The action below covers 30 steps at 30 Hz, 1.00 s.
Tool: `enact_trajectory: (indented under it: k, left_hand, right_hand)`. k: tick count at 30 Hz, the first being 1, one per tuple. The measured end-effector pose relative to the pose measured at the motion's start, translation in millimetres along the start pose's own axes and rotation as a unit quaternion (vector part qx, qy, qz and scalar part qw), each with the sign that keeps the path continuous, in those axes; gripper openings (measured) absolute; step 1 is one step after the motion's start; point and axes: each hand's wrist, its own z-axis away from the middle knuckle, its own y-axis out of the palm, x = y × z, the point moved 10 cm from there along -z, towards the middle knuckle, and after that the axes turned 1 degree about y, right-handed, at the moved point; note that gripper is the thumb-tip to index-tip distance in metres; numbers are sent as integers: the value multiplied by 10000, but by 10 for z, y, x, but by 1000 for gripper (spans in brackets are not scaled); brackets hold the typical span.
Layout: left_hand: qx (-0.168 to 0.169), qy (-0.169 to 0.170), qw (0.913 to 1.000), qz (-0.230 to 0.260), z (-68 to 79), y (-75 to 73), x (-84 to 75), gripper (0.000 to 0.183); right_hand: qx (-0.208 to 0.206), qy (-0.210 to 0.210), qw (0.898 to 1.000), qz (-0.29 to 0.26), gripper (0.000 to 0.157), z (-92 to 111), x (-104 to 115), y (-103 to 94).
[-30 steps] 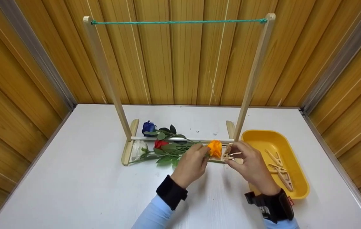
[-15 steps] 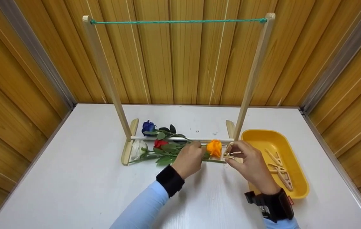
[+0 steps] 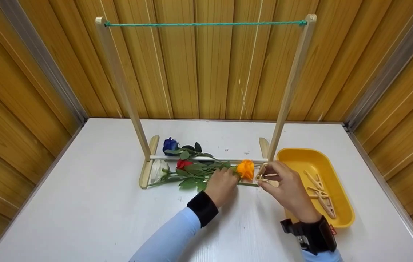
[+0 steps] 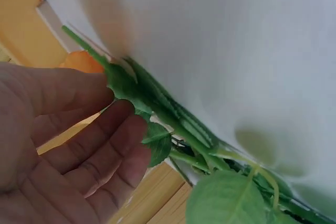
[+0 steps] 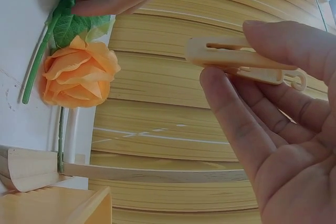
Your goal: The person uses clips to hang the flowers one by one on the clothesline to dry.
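My left hand [image 3: 222, 186] is at the leaves just left of the orange rose [image 3: 245, 169], whose bloom faces right. In the left wrist view, its thumb and fingertips pinch the green leaf and stem [image 4: 126, 87]. My right hand [image 3: 288, 189] holds a peach-coloured clothespin [image 5: 226, 56] between thumb and fingers, just right of the orange bloom. A red rose [image 3: 183, 165], a white rose [image 3: 159, 171] and a blue rose [image 3: 170, 145] lie to the left with overlapping stems. Much of the orange rose's stem is hidden among leaves.
A wooden frame stands around the flowers, with a left post [image 3: 122, 87], a right post [image 3: 292, 87] and a green string [image 3: 202, 24] across the top. At right, a yellow tray [image 3: 337, 178] holds several clothespins [image 3: 324, 203]. Wood-patterned walls enclose the white table [image 3: 82, 203].
My left hand shifted slightly left, then came back a little lower along the orange rose's leaves. The right hand with the clothespin stayed in place.
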Motion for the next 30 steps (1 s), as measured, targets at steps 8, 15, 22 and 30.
enact_trajectory:
  k: [8, 15, 22, 30]
  left_hand:
    - [109, -8, 9999, -123, -15, 71, -21, 7]
    - [88, 6, 9999, -141, -35, 88, -13, 10]
    - [114, 70, 9991, -395, -58, 127, -22, 13]
    - [194, 206, 9985, -465, -43, 140, -26, 18]
  right_hand:
    - [25, 17, 10000, 51, 38, -3, -10, 15]
    - [26, 22, 10000, 15, 38, -5, -20, 14]
    - [-4, 5, 10000, -14, 36, -9, -23, 20]
    - [-5, 36, 10000, 3, 36, -8, -33, 22]
